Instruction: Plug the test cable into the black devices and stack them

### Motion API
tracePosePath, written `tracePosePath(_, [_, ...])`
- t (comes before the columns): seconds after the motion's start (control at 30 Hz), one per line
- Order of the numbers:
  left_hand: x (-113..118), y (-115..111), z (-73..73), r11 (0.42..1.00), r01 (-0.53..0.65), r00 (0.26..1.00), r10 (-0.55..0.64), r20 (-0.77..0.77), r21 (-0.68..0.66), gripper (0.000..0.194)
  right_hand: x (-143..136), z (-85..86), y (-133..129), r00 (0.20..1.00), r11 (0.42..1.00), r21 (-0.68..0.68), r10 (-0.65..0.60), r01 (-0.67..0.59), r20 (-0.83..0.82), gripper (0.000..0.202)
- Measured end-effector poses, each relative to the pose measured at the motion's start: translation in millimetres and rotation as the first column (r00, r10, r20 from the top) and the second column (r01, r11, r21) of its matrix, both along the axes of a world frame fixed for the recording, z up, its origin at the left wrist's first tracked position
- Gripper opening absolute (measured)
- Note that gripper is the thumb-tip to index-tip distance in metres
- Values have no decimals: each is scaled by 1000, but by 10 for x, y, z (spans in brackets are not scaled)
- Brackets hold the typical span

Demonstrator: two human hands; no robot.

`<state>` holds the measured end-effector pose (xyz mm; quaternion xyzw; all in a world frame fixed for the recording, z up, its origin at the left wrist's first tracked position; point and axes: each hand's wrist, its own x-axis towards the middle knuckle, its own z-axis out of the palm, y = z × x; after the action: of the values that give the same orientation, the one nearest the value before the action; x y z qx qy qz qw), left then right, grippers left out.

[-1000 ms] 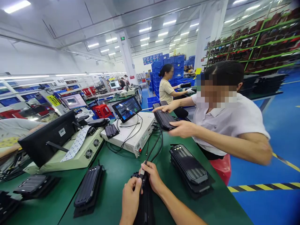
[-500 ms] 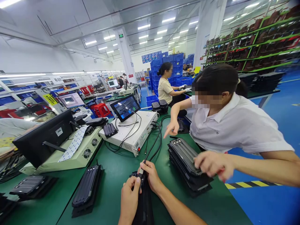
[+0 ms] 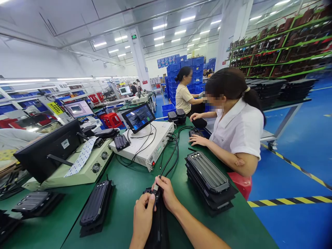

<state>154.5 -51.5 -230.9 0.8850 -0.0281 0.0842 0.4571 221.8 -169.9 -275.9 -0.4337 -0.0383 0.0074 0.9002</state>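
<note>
Low in front of me a black power bank (image 3: 162, 228) lies on the green table, partly covered by my hands. My right hand (image 3: 167, 194) is closed round the end of a black cable (image 3: 169, 162) that runs back to a white test box. A pale metal connector (image 3: 156, 187) shows between its fingers. Just left of it, my left hand (image 3: 143, 216) pinches the dark end of a short lead against that connector. Whether the two are fully joined cannot be seen. To the right is a stack of ribbed black power banks (image 3: 207, 173).
The white test box (image 3: 140, 152) carries a tilted screen (image 3: 138, 117). More power banks (image 3: 95, 204) lie to the left, near a black monitor (image 3: 52, 152). A co-worker in a white shirt (image 3: 236, 128) sits at the right edge, hands on a device (image 3: 195, 133).
The co-worker has drawn back from the stack on the right, sits further away, and both their hands are now at the table by another device. My hands have barely moved.
</note>
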Motion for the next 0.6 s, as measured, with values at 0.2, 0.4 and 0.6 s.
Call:
tracePosePath(0.2, [4, -1, -3, 1000, -3, 1000, 3, 15, 3, 62, -12, 9, -4, 1000, 1000, -5, -7, 7, -1, 47])
tracePosePath(0.4, [10, -5, -6, 1000, 2, 999, -3, 33, 22, 57, 20, -18, 16, 999, 999, 7, -39, 39, 2, 49])
tracePosePath(0.6, [-55, 26, 86, 995, 24, 1000, -25, -5, -95, 49, 114, -5, -4, 981, 957, 238, -136, 165, -135, 57])
